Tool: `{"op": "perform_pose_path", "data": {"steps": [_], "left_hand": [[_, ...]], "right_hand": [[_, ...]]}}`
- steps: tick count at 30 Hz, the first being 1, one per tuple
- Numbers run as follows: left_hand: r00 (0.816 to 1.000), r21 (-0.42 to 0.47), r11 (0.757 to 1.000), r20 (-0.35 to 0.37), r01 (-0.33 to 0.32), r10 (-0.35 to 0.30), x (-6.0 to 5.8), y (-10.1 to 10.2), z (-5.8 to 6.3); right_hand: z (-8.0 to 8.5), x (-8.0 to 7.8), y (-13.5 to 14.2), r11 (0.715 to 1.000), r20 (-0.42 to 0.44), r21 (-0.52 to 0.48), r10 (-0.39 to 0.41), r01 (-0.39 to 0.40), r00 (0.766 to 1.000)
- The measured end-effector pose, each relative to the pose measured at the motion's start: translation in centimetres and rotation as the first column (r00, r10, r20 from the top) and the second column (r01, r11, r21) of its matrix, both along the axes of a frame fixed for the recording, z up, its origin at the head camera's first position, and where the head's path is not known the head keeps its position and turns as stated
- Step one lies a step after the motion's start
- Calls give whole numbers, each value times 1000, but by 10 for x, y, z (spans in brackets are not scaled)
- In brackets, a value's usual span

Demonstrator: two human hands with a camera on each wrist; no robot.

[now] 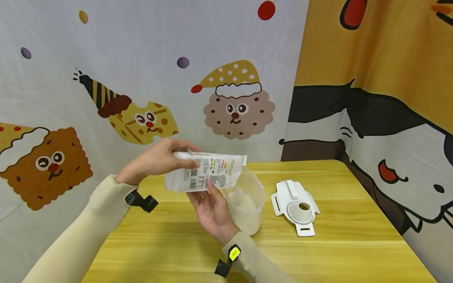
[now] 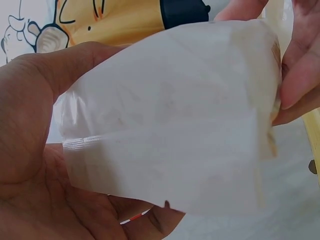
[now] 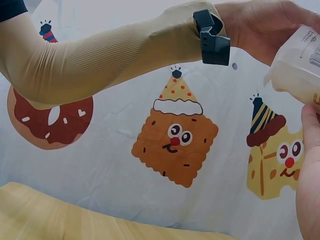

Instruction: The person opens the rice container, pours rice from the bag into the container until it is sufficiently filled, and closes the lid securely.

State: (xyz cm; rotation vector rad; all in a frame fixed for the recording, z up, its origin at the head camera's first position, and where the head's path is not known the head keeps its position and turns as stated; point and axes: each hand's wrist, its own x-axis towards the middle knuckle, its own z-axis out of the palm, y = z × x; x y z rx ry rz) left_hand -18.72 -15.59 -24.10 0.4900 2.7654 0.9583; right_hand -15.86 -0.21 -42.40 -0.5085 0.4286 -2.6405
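White packet at the rim of the clear container: my left hand pinches its upper edge, my right hand grips from below. Pale grains part-fill the container; I judge pouring underway, packet's remainder unseen, lid still off.

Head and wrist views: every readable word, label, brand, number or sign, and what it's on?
No text legible.
White packet: coloured and black print, too small and blurred.
QR code and barcode on it: no digits readable.
Yellow wrist badge: marks too small to read.
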Motion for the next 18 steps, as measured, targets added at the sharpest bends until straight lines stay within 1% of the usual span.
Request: {"op": "perform_pose_path", "data": {"steps": [8,13,18], "left_hand": [[1000,6,1000,-1,2,-2,-1,3,2],[1000,2,1000,-2,-8,8,-1,2,2],[1000,19,1000,-29,-8,8,0,0,1]], "right_hand": [[2,1,1,1000,-1,0,-7,7,1000],[2,0,1,1000,0,1,-8,8,1000],[2,0,1,1000,6,1,-4,4,1000]]}}
